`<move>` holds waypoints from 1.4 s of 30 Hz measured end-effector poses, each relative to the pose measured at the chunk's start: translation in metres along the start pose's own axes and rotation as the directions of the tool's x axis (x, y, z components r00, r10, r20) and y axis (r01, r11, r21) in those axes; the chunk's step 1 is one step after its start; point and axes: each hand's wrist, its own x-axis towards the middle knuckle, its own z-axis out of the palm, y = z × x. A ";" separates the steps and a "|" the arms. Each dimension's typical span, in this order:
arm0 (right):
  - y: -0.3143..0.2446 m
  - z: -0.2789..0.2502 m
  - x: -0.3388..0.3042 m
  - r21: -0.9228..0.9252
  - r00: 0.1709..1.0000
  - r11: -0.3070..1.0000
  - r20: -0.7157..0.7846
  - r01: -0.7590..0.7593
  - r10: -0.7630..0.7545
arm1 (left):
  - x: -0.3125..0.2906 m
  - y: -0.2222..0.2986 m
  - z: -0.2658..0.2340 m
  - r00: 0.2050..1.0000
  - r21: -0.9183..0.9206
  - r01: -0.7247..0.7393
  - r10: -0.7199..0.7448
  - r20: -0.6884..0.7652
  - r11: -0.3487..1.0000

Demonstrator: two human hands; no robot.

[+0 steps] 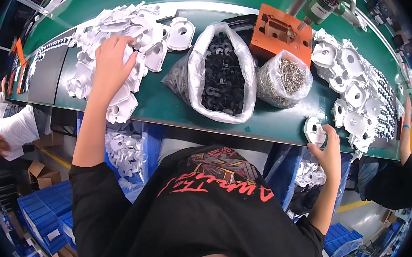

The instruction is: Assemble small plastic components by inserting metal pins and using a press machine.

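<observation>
My left hand (pixel 111 64) reaches into a heap of white moulded plastic parts (pixel 86 71) on the left of the bench. Its fingers curl over the heap, and the thumb and forefinger close around a white part (pixel 128 53), mostly hidden by the hand. At the bench's front edge on the right, my right hand (pixel 329 151) grips a round white plastic housing (pixel 314 131) between thumb and fingers. Another heap of similar white housings (pixel 355 95) lies just beyond it.
Between my hands stand a clear bag of black plastic pieces (pixel 224 76) and a smaller bag of metal screws (pixel 288 79). Behind them are an orange metal fixture (pixel 275 34) and a green machine head (pixel 322 6). Blue bins (pixel 150 148) hang below the bench edge. Other people work at both sides.
</observation>
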 end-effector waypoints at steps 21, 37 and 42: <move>-0.004 0.007 -0.011 0.807 0.994 0.583 -0.110 0.093 -0.005 | 0.066 -0.005 0.043 0.959 0.299 0.140 -0.204 0.197 0.944; -0.110 0.054 0.003 0.971 0.954 0.165 -0.126 0.176 -0.273 | 0.052 0.031 0.047 0.926 0.150 0.354 -0.369 0.085 0.923; -0.117 0.043 -0.004 0.987 0.963 0.107 -0.089 0.120 -0.255 | 0.073 0.038 0.053 0.970 -0.302 0.241 -0.239 0.044 0.922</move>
